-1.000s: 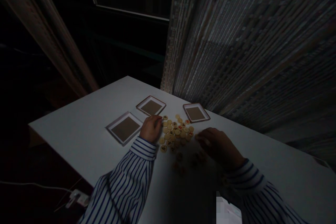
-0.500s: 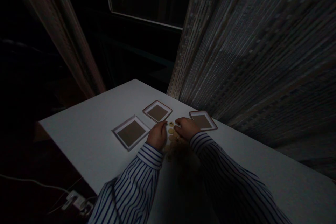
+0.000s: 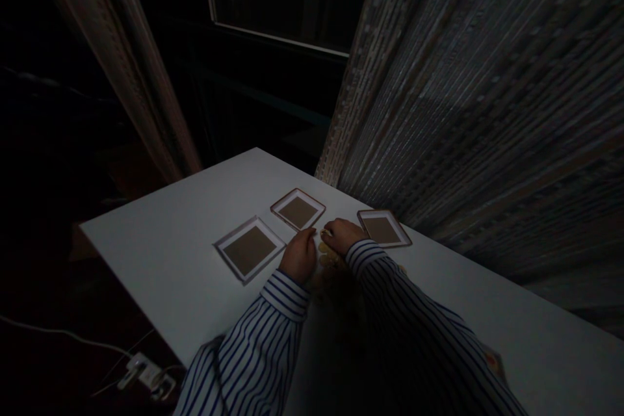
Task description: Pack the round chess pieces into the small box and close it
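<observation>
Several round yellowish discs [image 3: 325, 260] lie on the white table between my two hands, partly in shadow. My right hand [image 3: 342, 234] has its fingers closed on a disc [image 3: 325, 232] at the far end of the group. My left hand [image 3: 299, 255] rests at the left side of the discs, its thumb and fingers near each other; whether anything is between them is too dark to tell. Three shallow trays with brown bottoms stand around: one left [image 3: 280, 242], one behind my left hand [image 3: 322, 208], one beyond my right hand [image 3: 405, 238].
The white table [image 3: 160, 240] reaches to the lower right, where a small colourful item [image 3: 494, 361] shows beside my right sleeve. A beaded curtain [image 3: 439, 78] hangs along the far right edge. A power strip [image 3: 146, 370] with cables lies below, at the left.
The fingers of my right hand have come over the far disc and closed on it. The view has shifted slightly, and the colourful item by my right sleeve has come into sight.
</observation>
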`<action>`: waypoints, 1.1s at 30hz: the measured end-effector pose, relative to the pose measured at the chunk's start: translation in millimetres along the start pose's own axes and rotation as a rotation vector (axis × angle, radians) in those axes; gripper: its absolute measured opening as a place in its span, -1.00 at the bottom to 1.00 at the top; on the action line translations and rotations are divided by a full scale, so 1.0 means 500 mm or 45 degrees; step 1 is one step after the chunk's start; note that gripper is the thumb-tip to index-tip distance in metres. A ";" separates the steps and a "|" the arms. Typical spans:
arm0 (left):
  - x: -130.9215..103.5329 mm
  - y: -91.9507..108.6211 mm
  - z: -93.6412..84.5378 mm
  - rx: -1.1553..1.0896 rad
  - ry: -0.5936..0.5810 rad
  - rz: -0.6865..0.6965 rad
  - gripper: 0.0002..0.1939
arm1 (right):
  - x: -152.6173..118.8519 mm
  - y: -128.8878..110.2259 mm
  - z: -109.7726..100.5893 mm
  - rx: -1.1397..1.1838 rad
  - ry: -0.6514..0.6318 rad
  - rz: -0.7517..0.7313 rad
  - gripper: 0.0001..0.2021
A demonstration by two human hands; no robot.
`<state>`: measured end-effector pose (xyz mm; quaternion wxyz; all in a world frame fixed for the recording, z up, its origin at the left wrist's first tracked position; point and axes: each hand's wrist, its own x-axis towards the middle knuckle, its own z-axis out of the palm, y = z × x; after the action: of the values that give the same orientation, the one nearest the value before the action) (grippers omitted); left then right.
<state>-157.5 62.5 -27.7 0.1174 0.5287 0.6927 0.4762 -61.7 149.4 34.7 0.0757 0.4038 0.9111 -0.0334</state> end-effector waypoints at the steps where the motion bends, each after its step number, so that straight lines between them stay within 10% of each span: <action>1: 0.000 0.002 -0.001 -0.011 -0.006 -0.021 -0.70 | -0.001 0.000 0.000 -0.002 0.010 0.001 -0.70; 10: 0.006 0.005 -0.001 -0.300 0.018 -0.203 -0.72 | -0.033 0.010 -0.013 -0.003 0.189 -0.058 -0.70; 20: 0.005 0.021 0.004 -1.263 -0.163 -0.531 -0.61 | -0.081 0.008 -0.021 -0.105 0.379 -0.336 -0.71; 33: -0.007 0.057 -0.013 -1.485 -0.229 -0.641 -0.64 | -0.153 0.018 -0.038 -0.031 0.408 -0.385 -0.69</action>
<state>-142.7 55.8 -2.9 0.5516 0.2372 0.4103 0.6864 -6.6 101.8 66.0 -0.0709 0.2619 0.9620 0.0313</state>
